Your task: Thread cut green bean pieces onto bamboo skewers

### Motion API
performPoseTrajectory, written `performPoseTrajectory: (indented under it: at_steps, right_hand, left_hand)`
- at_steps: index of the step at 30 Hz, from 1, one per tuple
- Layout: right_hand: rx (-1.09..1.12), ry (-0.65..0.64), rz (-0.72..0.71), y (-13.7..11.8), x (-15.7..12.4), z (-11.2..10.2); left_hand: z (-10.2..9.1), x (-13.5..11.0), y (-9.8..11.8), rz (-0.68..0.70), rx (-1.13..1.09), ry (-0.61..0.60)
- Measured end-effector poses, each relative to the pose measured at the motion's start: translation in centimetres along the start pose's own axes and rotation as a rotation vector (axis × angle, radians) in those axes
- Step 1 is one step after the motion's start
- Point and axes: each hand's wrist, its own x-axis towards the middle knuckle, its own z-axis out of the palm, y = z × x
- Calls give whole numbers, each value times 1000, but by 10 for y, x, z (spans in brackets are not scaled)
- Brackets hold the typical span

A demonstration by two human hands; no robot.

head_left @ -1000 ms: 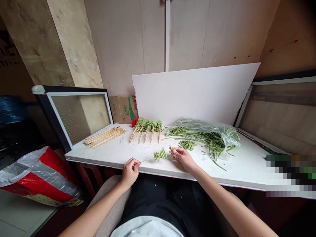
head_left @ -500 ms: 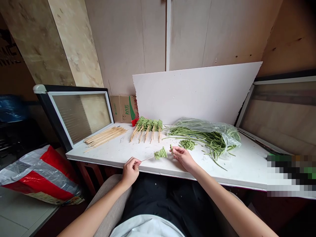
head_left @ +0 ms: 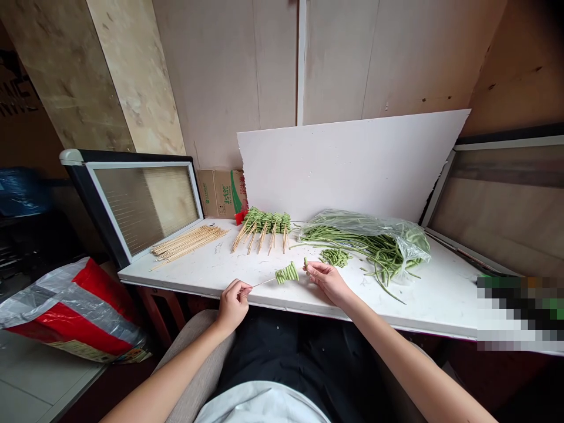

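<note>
Left hand (head_left: 233, 302): the fingers were pressed together, pinching the lower end of 1 bamboo skewer (head_left: 264, 282) above the front edge of the white table (head_left: 185, 275). The skewer pointed to the right and carried 1 row of green bean pieces (head_left: 286, 273), set crosswise and too close to count surely. Right hand (head_left: 326, 279): thumb and fingers pinched 1 short bean segment (head_left: 305, 264), upright, just beyond the row's far end; whether it touched the skewer's tip could not be told.

Near the right hand lay 1 small pile of cut beans (head_left: 335, 257), uncountable. Behind it, 1 clear plastic bag (head_left: 352, 218) partly covered 1 heap of long beans (head_left: 339, 238), some spilling out in front. Left of the bag lay 1 stack of loaded skewers (head_left: 265, 220), their bare ends falling into about 5 groups. Farther left was 1 bundle of bare skewers (head_left: 189, 242), too many to count. Behind these stood 1 cardboard carton (head_left: 215, 197) and 1 white board (head_left: 352, 170).
</note>
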Motion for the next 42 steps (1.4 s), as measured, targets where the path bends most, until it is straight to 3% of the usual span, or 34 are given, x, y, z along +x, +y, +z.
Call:
performPoseTrajectory:
  at_steps: [10,18,27,33,37,42]
  right_hand:
    - [-151,-32,-34,9,6,-7]
    - [-107,-21,-52,5,-2,9]
    - [-137,116,-69,3,-6,20]
    - [-125,92,-117,7,-14,40]
    - [-143,101,-83,8,-13,41]
    - [-219,83,-180,4,-14,38]
  left_hand:
    - [0,1,3,2,11,14]
    - [2,0,-2,-19,-23,21]
    - [5,-2,-10,-20,-7,22]
    - [4,-2,-10,-9,-1,23]
    - [4,-2,-10,-12,-18,15]
    - [3,-2,-12,15,-2,-5]
